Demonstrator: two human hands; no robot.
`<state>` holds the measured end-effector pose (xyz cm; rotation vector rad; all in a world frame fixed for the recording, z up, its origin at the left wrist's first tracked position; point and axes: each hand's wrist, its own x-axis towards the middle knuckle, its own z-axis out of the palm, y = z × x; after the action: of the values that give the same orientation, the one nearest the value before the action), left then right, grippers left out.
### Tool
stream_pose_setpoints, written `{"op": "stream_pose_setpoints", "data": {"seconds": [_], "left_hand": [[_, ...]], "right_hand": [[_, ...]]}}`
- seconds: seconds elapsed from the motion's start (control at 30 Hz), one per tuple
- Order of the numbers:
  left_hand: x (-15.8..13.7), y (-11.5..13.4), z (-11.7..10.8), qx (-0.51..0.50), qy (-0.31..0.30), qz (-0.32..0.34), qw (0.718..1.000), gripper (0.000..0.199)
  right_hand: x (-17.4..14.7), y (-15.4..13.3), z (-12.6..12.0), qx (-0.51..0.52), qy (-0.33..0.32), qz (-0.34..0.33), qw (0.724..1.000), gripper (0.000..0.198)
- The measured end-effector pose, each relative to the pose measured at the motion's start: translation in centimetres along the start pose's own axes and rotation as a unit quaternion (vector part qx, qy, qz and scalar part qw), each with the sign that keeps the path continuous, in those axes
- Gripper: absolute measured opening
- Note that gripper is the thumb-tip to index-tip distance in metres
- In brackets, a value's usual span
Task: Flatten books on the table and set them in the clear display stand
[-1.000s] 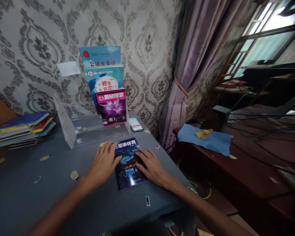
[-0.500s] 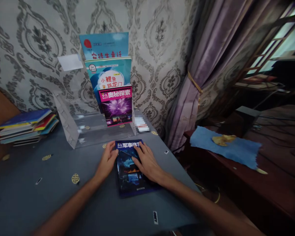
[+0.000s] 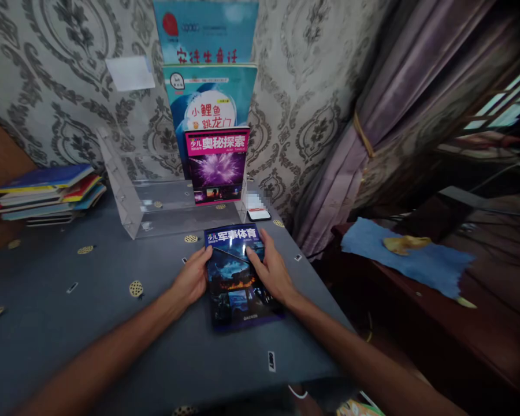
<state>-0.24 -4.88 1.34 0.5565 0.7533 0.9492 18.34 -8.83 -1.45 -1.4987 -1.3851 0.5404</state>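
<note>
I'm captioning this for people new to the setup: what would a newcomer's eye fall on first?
Probably the pink-and-purple book, bright at the right end of the clear rack, with two blue-green books rising behind it. Then the dark blue book in front, held at its edges by the left hand and right hand. Farther right, a blue cloth stands out against dark red-brown wood.
</note>
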Motion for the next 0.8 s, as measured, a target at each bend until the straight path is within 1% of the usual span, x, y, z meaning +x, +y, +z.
{"op": "stream_pose_setpoints", "data": {"seconds": [0.03,0.07,0.1,0.17,0.2,0.23,0.27,0.37,0.43,0.47,0.53,0.6,0.63,0.67,0.73,0.8], "left_hand": [[0.0,-0.1,-0.1,-0.006,-0.003,0.005,1.000,0.012],[0.0,-0.1,-0.1,-0.010,-0.005,0.010,1.000,0.011],[0.0,-0.2,-0.2,-0.013,-0.005,0.015,1.000,0.010],[-0.1,-0.2,-0.2,-0.016,0.002,0.023,1.000,0.009],[-0.1,-0.3,-0.2,-0.014,0.006,0.025,1.000,0.010],[-0.2,-0.3,-0.2,-0.011,0.011,0.026,1.000,0.011],[-0.3,-0.3,-0.2,-0.005,0.016,0.027,0.999,0.013],[-0.2,-0.4,-0.4,0.019,0.032,0.036,0.999,0.017],[0.1,-0.7,-0.8,0.041,0.046,0.066,0.996,0.019],[0.3,-0.9,-1.1,0.056,0.053,0.090,0.993,0.021],[0.8,-1.1,-2.0,0.112,0.056,0.145,0.981,0.030],[1.1,-1.1,-3.1,0.206,0.051,0.203,0.956,0.040],[1.2,-1.0,-3.5,0.265,0.048,0.230,0.935,0.043],[1.2,-0.9,-3.9,0.328,0.045,0.258,0.908,0.046],[1.0,-0.6,-4.5,0.448,0.034,0.307,0.839,0.048],[0.8,-0.4,-4.7,0.543,0.010,0.334,0.770,0.047]], "right_hand": [[0.2,-0.2,-0.1,0.059,-0.005,0.032,0.998,0.074],[0.3,-0.5,-0.3,0.127,-0.023,0.067,0.989,0.072],[0.5,-0.8,-0.5,0.197,-0.052,0.105,0.973,0.068],[0.7,-1.5,-1.0,0.314,-0.117,0.169,0.927,0.058],[0.8,-1.8,-1.2,0.352,-0.140,0.191,0.906,0.053],[0.7,-2.0,-1.4,0.376,-0.153,0.205,0.890,0.050],[0.7,-2.2,-1.5,0.392,-0.156,0.213,0.881,0.047],[0.5,-2.6,-1.7,0.413,-0.160,0.225,0.868,0.043],[0.4,-2.4,-1.7,0.411,-0.159,0.230,0.868,0.043],[0.4,-2.2,-1.6,0.405,-0.152,0.227,0.872,0.044],[0.4,-1.5,-1.4,0.378,-0.122,0.206,0.894,0.046],[0.5,-0.5,-1.2,0.328,-0.088,0.170,0.925,0.048],[0.6,0.1,-1.1,0.298,-0.078,0.151,0.939,0.048],[0.6,0.5,-1.1,0.270,-0.075,0.134,0.950,0.049],[0.6,1.2,-1.1,0.223,-0.084,0.107,0.965,0.047],[0.5,1.3,-1.2,0.180,-0.084,0.079,0.977,0.042]]}}
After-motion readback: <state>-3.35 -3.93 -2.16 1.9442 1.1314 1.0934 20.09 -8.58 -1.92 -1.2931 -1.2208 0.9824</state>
